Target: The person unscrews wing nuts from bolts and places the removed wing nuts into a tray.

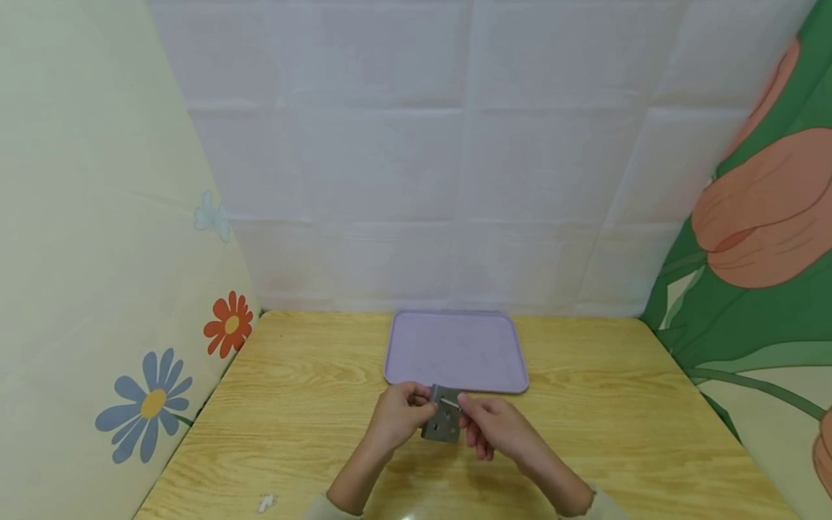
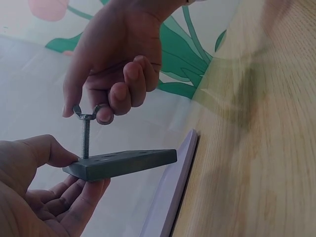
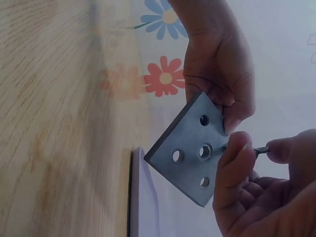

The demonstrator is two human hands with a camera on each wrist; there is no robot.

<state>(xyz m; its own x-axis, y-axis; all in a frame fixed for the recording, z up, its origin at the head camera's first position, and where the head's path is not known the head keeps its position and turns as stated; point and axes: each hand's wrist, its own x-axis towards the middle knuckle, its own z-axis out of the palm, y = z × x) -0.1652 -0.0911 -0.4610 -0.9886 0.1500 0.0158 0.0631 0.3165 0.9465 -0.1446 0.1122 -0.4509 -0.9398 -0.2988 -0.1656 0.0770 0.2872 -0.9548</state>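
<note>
A dark grey metal plate (image 1: 444,427) with several round holes is held above the wooden table, tilted. My left hand (image 1: 398,419) pinches it near one end, thumb on top and fingers beneath, as the left wrist view shows. From the plate's upper face rises a threaded wing bolt (image 2: 86,138), its lower end at the plate close to the left thumb. How deep it sits in a hole cannot be told. My right hand (image 1: 497,427) pinches the bolt's winged head between thumb and index finger. In the right wrist view those fingers hide most of the bolt beside the plate (image 3: 190,140).
A lilac tray (image 1: 455,350) lies on the wooden table (image 1: 312,404) just beyond the hands, against the white back cloth (image 1: 364,166). A small white object (image 1: 266,503) lies near the front left edge. Printed flower cloths hang on both sides.
</note>
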